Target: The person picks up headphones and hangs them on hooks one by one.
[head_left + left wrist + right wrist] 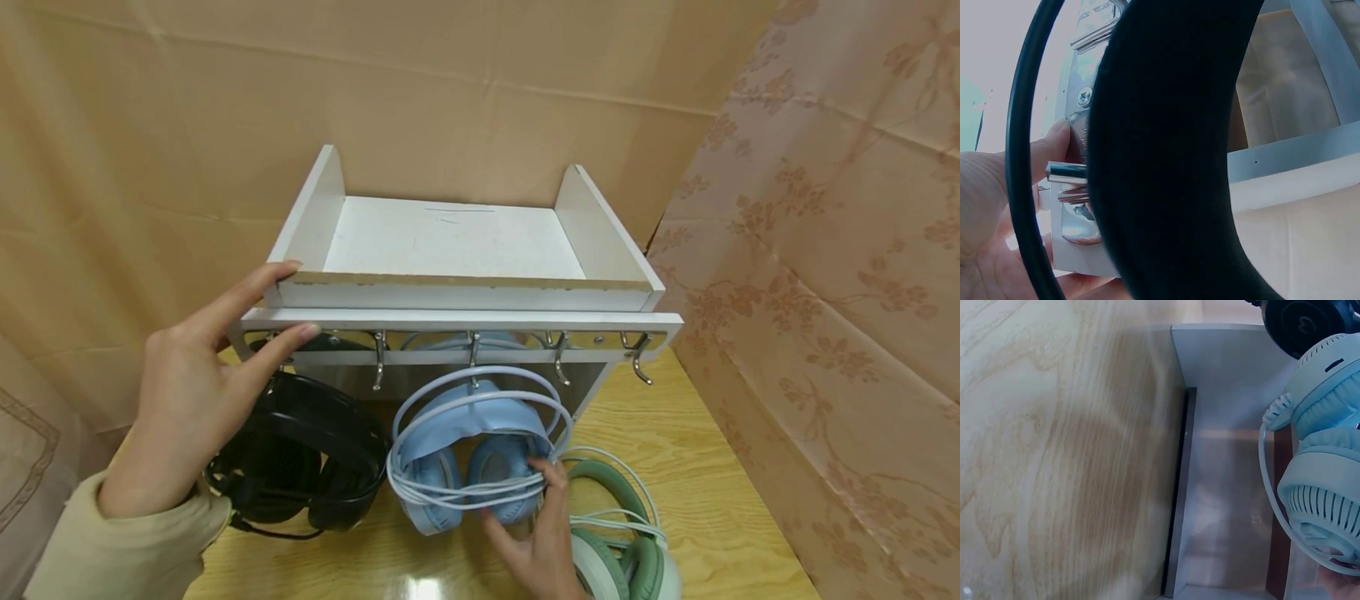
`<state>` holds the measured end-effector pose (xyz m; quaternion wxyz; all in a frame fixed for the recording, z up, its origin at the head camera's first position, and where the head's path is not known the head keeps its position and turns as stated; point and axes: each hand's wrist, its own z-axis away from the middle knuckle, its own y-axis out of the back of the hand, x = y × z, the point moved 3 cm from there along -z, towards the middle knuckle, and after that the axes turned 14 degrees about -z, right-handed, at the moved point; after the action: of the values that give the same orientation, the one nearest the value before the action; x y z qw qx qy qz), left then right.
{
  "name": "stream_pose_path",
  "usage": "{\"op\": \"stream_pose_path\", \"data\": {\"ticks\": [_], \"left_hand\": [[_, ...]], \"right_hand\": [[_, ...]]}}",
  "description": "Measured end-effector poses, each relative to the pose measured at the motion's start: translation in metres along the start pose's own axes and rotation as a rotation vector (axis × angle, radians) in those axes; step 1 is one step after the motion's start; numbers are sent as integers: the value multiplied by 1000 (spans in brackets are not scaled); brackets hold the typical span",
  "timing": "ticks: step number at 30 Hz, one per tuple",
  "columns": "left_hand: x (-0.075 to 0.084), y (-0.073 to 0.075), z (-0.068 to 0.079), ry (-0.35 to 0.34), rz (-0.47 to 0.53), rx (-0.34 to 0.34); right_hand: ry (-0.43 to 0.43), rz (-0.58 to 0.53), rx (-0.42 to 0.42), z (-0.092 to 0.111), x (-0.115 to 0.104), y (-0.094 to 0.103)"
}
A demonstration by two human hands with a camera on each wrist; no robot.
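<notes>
Blue headphones (pixel 480 414) hang from a middle hook of the white rack (pixel 465 319), their bundled pale cable looped around them. My right hand (pixel 536 533) holds their right ear cup, fingers at its side and thumb below; in the right wrist view only a bit of that hand shows beside the blue ear cup (pixel 1325 494). With thumb in front and a finger on top, my left hand (pixel 198 379) grips the rack's left end. Black headphones (pixel 300 450) hang just below it; their dark band (pixel 1166 150) covers much of the left wrist view.
Green and white headphones (pixel 622 533) lie on the wooden table (pixel 720 467) at the right. Metal hooks (pixel 560 358) line the rack's front rail. Above is an open shelf (pixel 450 242) with side walls. Cloth (pixel 487 100) hangs behind, and a patterned cloth (pixel 832 292) at the right.
</notes>
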<state>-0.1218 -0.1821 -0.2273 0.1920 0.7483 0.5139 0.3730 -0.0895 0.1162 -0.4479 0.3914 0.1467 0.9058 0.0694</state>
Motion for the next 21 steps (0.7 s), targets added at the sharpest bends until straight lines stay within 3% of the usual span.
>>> {"op": "stream_pose_path", "data": {"ticks": [13, 21], "left_hand": [[1, 0, 0, -4, 8, 9], [1, 0, 0, -6, 12, 9]], "right_hand": [[2, -20, 30, -10, -1, 3], [19, -75, 55, -31, -34, 5]]}}
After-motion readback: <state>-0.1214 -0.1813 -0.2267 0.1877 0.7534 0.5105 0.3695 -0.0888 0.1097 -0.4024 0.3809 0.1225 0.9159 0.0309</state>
